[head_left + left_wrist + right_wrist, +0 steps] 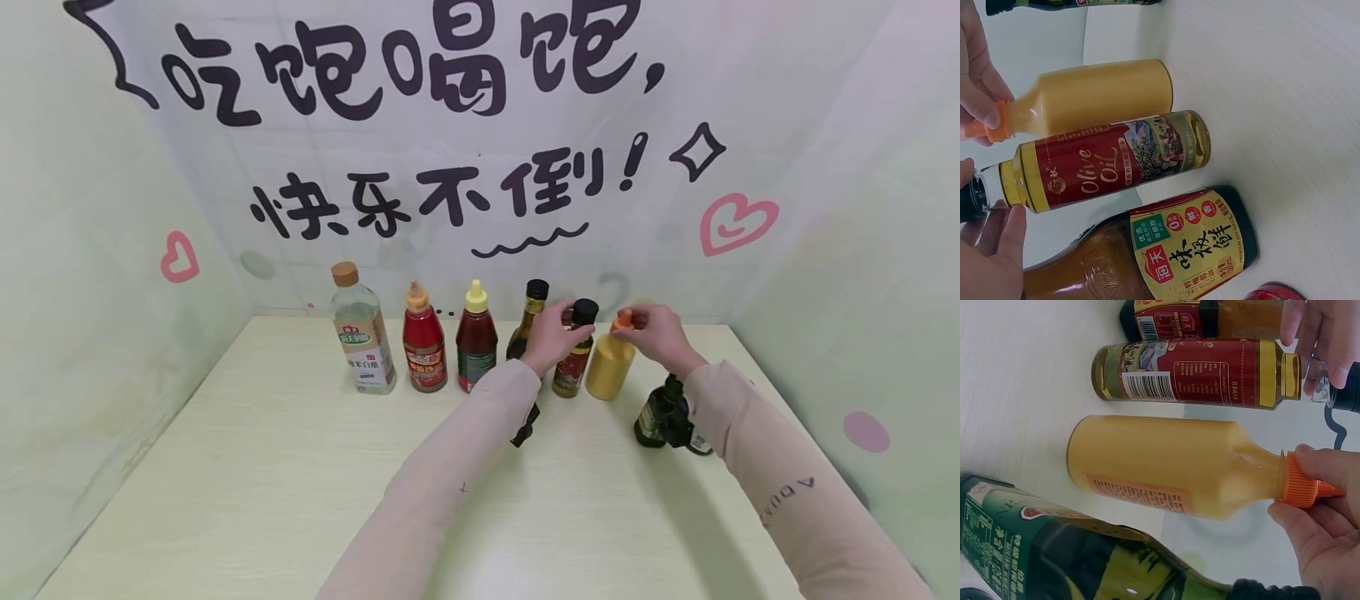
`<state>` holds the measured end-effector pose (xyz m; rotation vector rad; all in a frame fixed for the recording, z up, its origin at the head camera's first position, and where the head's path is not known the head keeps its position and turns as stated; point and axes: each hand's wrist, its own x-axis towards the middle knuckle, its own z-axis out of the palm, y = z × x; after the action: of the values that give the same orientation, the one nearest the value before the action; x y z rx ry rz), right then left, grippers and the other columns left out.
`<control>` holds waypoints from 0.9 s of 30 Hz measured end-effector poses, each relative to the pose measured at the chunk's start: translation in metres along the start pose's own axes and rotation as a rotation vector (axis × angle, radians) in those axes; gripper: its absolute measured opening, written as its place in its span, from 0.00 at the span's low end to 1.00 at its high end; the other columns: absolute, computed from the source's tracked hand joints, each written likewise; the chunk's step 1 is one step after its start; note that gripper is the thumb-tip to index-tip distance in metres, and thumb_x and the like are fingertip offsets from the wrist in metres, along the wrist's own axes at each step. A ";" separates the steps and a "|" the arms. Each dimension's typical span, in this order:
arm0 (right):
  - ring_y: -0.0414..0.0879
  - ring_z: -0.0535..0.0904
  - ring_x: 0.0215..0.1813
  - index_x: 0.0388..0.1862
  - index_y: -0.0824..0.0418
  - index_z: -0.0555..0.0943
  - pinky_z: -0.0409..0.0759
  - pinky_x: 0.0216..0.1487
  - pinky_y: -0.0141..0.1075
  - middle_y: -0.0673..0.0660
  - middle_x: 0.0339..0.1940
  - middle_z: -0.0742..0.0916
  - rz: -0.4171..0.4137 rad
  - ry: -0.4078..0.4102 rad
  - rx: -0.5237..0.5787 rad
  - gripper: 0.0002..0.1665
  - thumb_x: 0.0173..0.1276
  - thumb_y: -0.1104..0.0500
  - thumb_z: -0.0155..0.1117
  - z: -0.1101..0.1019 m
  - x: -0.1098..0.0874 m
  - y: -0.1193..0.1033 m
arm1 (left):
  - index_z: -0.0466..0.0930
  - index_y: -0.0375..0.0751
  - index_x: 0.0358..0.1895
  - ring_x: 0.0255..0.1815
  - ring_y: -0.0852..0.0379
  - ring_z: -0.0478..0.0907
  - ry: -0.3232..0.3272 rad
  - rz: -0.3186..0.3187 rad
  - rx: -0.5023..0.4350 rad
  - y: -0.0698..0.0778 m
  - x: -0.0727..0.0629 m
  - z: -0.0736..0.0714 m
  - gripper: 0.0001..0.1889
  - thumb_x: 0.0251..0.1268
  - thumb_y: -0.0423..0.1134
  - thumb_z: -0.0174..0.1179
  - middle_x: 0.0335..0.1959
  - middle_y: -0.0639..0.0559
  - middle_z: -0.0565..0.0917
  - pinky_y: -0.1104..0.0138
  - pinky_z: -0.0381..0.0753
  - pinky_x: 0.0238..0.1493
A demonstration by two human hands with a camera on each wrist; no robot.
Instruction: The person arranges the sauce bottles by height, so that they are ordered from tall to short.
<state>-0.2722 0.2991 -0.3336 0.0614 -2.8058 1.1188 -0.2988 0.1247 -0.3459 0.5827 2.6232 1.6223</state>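
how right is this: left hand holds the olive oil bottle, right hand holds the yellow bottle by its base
Not the base: the right hand holds the yellow bottle by its orange cap, as the right wrist view shows. The left hand does hold the olive oil bottle.

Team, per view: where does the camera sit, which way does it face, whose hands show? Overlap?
Head: on the person's head, facing forward and down over the table; left hand, right hand and both sleeves show.
Left wrist: on that wrist, facing the olive oil bottle, picture turned sideways; left hand lower left, right hand upper left.
Right wrist: on that wrist, facing the yellow squeeze bottle, also sideways; right hand lower right, left fingers upper right.
Shared: both wrist views show both those bottles.
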 end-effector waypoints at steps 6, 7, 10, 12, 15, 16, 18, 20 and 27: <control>0.60 0.74 0.46 0.50 0.75 0.72 0.75 0.44 0.47 0.70 0.45 0.77 -0.016 0.000 0.006 0.22 0.59 0.63 0.61 -0.001 0.000 0.001 | 0.71 0.40 0.56 0.47 0.56 0.74 0.003 0.001 -0.001 0.003 -0.002 -0.001 0.24 0.55 0.40 0.61 0.46 0.48 0.78 0.69 0.73 0.45; 0.59 0.74 0.46 0.50 0.74 0.72 0.75 0.44 0.46 0.70 0.45 0.77 -0.014 -0.004 0.008 0.22 0.59 0.63 0.61 -0.001 0.000 0.001 | 0.71 0.40 0.56 0.47 0.57 0.74 0.005 -0.002 -0.002 0.003 -0.002 -0.001 0.23 0.55 0.40 0.61 0.46 0.49 0.78 0.69 0.73 0.44; 0.60 0.74 0.47 0.51 0.74 0.71 0.75 0.45 0.47 0.70 0.46 0.77 -0.001 -0.026 0.021 0.23 0.60 0.63 0.60 -0.002 0.000 0.001 | 0.71 0.41 0.55 0.46 0.57 0.74 0.012 -0.005 -0.005 0.002 -0.003 -0.001 0.23 0.55 0.40 0.61 0.45 0.49 0.79 0.69 0.73 0.44; 0.61 0.73 0.49 0.53 0.75 0.69 0.74 0.46 0.48 0.70 0.47 0.76 0.010 -0.047 0.026 0.24 0.60 0.63 0.59 -0.003 0.000 0.001 | 0.71 0.41 0.55 0.46 0.56 0.74 0.013 -0.005 -0.006 0.002 -0.003 0.000 0.23 0.55 0.40 0.61 0.45 0.49 0.78 0.69 0.73 0.45; 0.62 0.70 0.53 0.56 0.75 0.66 0.72 0.50 0.49 0.71 0.51 0.74 0.026 -0.079 0.030 0.27 0.61 0.62 0.59 -0.005 0.000 0.000 | 0.70 0.41 0.56 0.48 0.56 0.73 0.014 -0.006 -0.012 0.002 -0.005 0.001 0.24 0.55 0.40 0.61 0.47 0.49 0.78 0.69 0.72 0.46; 0.63 0.69 0.54 0.57 0.75 0.65 0.71 0.51 0.49 0.72 0.52 0.73 0.029 -0.090 0.028 0.28 0.61 0.62 0.58 -0.006 0.000 0.000 | 0.69 0.41 0.57 0.48 0.56 0.73 0.015 -0.008 -0.017 0.002 -0.006 0.001 0.24 0.55 0.39 0.61 0.48 0.48 0.77 0.69 0.72 0.47; 0.64 0.67 0.56 0.59 0.75 0.63 0.69 0.52 0.50 0.72 0.55 0.71 0.034 -0.104 0.018 0.30 0.61 0.61 0.58 -0.007 -0.001 -0.001 | 0.69 0.42 0.58 0.50 0.56 0.73 0.017 -0.011 -0.032 0.002 -0.007 0.001 0.25 0.55 0.39 0.61 0.49 0.48 0.77 0.68 0.72 0.48; 0.64 0.65 0.58 0.60 0.74 0.61 0.67 0.54 0.51 0.72 0.56 0.70 0.037 -0.112 0.010 0.33 0.61 0.59 0.59 -0.010 -0.002 -0.001 | 0.68 0.42 0.59 0.50 0.55 0.73 0.021 -0.007 -0.046 0.002 -0.008 0.001 0.25 0.55 0.39 0.61 0.50 0.48 0.76 0.68 0.71 0.49; 0.63 0.63 0.60 0.63 0.72 0.58 0.65 0.55 0.52 0.71 0.60 0.66 0.038 -0.130 0.003 0.39 0.61 0.52 0.59 -0.023 -0.007 0.001 | 0.67 0.42 0.59 0.53 0.55 0.72 0.033 0.026 -0.059 -0.004 -0.014 -0.001 0.26 0.55 0.37 0.61 0.52 0.48 0.75 0.69 0.70 0.51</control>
<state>-0.2628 0.3157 -0.3192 0.0847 -2.9312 1.1680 -0.2874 0.1180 -0.3520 0.5958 2.5909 1.7242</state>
